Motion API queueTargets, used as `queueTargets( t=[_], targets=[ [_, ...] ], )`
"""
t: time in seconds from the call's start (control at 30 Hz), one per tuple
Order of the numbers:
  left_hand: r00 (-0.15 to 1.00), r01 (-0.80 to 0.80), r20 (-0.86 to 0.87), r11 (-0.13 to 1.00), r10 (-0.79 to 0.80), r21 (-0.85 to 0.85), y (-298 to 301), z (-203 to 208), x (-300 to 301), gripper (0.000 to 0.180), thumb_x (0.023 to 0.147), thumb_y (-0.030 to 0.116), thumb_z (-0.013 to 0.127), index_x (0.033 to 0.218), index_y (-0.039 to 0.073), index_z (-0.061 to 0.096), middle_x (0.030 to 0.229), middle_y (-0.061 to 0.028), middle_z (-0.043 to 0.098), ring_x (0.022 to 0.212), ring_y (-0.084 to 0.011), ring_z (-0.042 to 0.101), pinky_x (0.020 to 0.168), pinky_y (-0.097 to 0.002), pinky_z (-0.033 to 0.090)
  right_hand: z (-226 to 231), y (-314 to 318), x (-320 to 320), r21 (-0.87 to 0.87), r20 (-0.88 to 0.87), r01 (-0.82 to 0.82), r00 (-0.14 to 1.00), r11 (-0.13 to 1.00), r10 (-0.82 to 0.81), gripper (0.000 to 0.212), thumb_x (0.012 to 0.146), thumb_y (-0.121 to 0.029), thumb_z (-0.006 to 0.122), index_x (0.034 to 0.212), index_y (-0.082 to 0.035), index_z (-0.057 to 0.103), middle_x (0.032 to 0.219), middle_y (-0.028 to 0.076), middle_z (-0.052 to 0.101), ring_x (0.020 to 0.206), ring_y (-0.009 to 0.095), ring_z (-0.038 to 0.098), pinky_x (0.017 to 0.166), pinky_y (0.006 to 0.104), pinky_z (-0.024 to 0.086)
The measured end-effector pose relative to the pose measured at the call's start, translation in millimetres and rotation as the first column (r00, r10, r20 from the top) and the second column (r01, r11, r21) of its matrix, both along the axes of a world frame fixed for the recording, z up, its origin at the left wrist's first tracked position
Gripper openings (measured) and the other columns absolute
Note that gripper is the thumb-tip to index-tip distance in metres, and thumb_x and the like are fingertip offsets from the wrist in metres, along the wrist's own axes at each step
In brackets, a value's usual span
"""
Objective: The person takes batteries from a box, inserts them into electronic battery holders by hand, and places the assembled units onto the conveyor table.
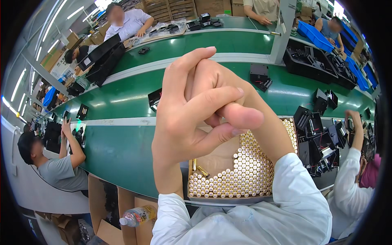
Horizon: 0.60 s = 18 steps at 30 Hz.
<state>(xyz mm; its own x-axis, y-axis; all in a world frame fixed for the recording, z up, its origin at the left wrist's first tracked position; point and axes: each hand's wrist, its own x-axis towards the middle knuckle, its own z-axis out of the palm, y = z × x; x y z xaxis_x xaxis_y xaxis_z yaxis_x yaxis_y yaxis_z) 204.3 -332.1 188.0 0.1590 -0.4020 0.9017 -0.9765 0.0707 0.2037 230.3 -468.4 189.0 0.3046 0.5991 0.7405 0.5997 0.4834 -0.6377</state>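
In front of me, raised above the bench, my hands are clasped together. The fingers of my left hand (177, 108) wrap over and across my right hand (222, 79), with the thumb held along the lower side. My right hand is curled within that grip; most of its fingers are hidden, so whether they hold anything does not show. Under my forearms sits a shallow cardboard box (218, 157) of small cylindrical batteries (249, 171). Most stand upright and tightly packed, while a few gold ones (201, 170) lie on their sides by the bare brown bottom. Neither hand touches them.
Black device housings (314, 134) with wires are heaped right of the box, beside a co-worker's sleeved arm (347, 175). Beyond runs a green conveyor (122, 100) carrying black units (259, 73). A bottle (139, 215) rests by cartons below left. Other people sit around.
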Motion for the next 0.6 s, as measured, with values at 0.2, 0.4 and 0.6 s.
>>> queueTargets(
  t=[0.2, 0.4, 0.6],
  targets=[
    [0.981, 0.068, -0.158, 0.963, -0.112, -0.259, 15.9, 10.6, 2.4, 0.035, 0.087, 0.034, 0.067, 0.104, 0.004, 0.072, 0.13, -0.0241, 0.058, 0.104, -0.0298, 0.062, 0.081, -0.0386, 0.049, 27.5, 1.4, -24.9, -0.284, -0.036, 0.18, 0.98, 0.942, -0.198, 0.017, 0.074, -0.017, 0.073, 0.064, -0.004, 0.067, 0.053, 0.001, 0.057, 0.048, 0.012, 0.049, 0.048, 0.0254, 0.042],
    [0.94, 0.28, -0.024, 0.809, -0.341, -0.517, 69.7, 9.7, 60.3, 0.028, 0.099, 0.019, 0.047, 0.112, 0.0, 0.061, 0.102, -0.0124, 0.065, 0.092, -0.0207, 0.058, 0.088, -0.0301, 0.043, -22.2, 30.1, -20.5, -0.731, 0.445, 0.578, 0.807, 0.362, -0.388, 0.03, 0.084, -0.028, 0.068, 0.071, -0.001, 0.069, 0.062, 0.006, 0.063, 0.057, 0.021, 0.057, 0.061, 0.0338, 0.05],
    [0.937, -0.16, -0.334, 0.719, -0.105, -0.677, 89.1, 11.4, 37.7, 0.022, 0.096, 0.014, 0.048, 0.104, 0.001, 0.063, 0.093, -0.0101, 0.064, 0.086, -0.0174, 0.057, 0.085, -0.0291, 0.044, -114.4, 56.4, -39.7, -0.982, 0.171, 0.162, 0.981, -0.092, -0.095, 0.03, 0.085, -0.028, 0.065, 0.069, -0.003, 0.07, 0.061, 0.006, 0.066, 0.05, 0.022, 0.057, 0.058, 0.0336, 0.049]
  ],
)
